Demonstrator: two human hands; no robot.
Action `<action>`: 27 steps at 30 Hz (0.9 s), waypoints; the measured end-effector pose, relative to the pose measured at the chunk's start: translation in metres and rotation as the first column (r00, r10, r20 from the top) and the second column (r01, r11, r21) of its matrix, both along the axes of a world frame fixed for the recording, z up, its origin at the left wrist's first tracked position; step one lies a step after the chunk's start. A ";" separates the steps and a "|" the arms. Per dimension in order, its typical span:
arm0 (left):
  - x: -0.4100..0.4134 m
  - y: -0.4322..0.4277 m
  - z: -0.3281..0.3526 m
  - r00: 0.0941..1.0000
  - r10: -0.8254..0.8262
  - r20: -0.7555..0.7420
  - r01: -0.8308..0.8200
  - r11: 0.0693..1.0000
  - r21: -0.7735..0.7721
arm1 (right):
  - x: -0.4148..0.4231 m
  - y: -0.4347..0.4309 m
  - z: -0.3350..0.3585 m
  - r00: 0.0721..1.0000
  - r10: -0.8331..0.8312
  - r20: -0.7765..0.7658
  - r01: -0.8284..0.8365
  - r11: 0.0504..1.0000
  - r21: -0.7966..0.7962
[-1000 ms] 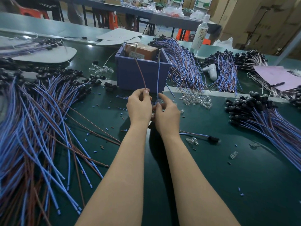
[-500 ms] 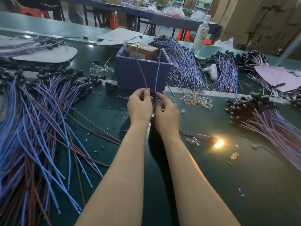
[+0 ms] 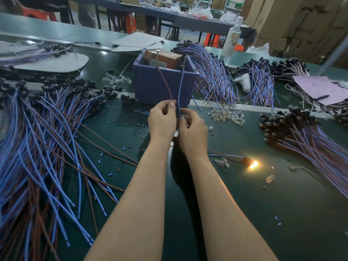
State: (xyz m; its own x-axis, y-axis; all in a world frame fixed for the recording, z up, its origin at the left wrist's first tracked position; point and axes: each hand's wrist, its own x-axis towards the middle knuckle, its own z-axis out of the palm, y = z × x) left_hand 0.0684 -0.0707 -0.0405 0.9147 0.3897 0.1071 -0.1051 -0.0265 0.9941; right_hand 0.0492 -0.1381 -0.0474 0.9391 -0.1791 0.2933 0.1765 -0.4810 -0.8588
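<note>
The person works close in front of the purple box point(image 3: 162, 87), and the grip looks like a test in progress. The left hand point(image 3: 162, 121) pinches the brown wire point(image 3: 165, 83) between thumb and forefinger, its other fingers curled in. The right hand point(image 3: 192, 130) is curled the same way round the blue wire point(image 3: 180, 91). Both wires stand up from the fingers to the box's near rim, each by a metal post point(image 3: 157, 53). From here I can't tell if the bare tips actually touch. I take it they do, because the little lamp point(image 3: 252, 163) at the far end of this lead glows on the green table point(image 3: 244, 213), just right of the right forearm. Holding the wires apart keeps the two ends from shorting. Heaps of wired lamps point(image 3: 37, 138) lie to the left, and another pile point(image 3: 301, 132) to the right.
</note>
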 end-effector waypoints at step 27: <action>-0.035 -0.224 0.048 0.651 -0.698 -0.298 0.711 0.698 -0.079 | -0.056 -0.221 0.060 0.815 -0.575 0.065 0.242 0.441 0.864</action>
